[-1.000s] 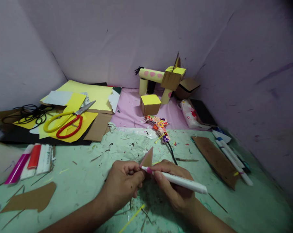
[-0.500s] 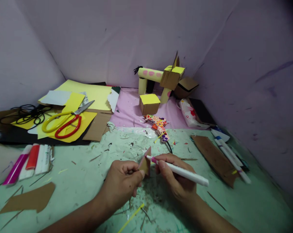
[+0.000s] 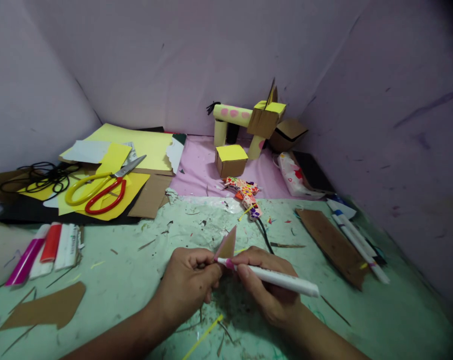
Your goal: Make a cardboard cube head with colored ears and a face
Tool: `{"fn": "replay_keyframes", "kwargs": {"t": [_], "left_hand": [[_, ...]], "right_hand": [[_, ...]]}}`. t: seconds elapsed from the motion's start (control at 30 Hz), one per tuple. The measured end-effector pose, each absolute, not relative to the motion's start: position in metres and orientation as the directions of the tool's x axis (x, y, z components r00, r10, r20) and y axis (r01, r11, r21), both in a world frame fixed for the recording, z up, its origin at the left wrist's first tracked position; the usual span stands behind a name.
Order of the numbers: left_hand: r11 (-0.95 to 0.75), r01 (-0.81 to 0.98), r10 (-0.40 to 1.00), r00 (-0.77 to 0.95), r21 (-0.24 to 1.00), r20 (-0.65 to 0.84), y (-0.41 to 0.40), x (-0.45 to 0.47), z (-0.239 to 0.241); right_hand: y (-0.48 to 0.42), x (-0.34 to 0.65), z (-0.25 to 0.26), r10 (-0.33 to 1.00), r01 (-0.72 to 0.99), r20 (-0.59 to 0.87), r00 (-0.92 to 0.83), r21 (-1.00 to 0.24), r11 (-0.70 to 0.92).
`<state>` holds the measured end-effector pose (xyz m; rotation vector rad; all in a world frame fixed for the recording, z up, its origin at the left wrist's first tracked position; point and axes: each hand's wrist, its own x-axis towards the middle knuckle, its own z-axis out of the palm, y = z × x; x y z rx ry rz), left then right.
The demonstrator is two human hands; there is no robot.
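Observation:
My left hand (image 3: 190,280) pinches a small pointed piece of cardboard (image 3: 227,244) with pink along its edge. In my right hand (image 3: 269,285) is a white marker (image 3: 286,281) with a pink collar. Its tip points left and meets the lower part of the cardboard piece, close to my left fingertips. Just beyond my hands lies a floral-patterned glue gun (image 3: 247,192) with a black cord. Behind it stands a small cardboard box (image 3: 232,162) with a yellow top. Farther back is a yellow animal figure (image 3: 234,114) with pink spots and a cardboard head.
On the left, scissors (image 3: 106,185) rest on yellow paper beside black cord (image 3: 42,177). Markers (image 3: 42,252) and a cardboard scrap (image 3: 48,307) lie nearer. To the right are a brown cardboard strip (image 3: 329,247) and more markers (image 3: 361,245). Scraps litter the green table (image 3: 128,280).
The marker tip has moved down and left along the cardboard piece, toward my left fingers. The piece has tilted slightly to the right.

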<state>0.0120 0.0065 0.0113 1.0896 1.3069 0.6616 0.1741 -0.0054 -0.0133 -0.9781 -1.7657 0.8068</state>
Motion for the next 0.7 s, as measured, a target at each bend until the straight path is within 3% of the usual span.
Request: {"fn": "replay_keyframes", "kwargs": {"t": [0.27,0.47,0.7], "left_hand": [[0.362,0.210,0.891,0.209,0.908,-0.404,0.005,0.009,0.012],[0.378,0.188,0.884,0.219,0.907,-0.414,0.005,0.010,0.011],[0.367,0.187,0.890,0.217,0.911,-0.402,0.004,0.010,0.010]], "right_hand": [[-0.001,0.168,-0.018,0.944,0.173,0.319,0.088,-0.938,0.301],[0.006,0.172,-0.025,0.957,0.145,0.256,0.133,-0.961,0.237],[0.004,0.172,-0.023,0.952,0.188,0.279,0.122,-0.949,0.254]]}}
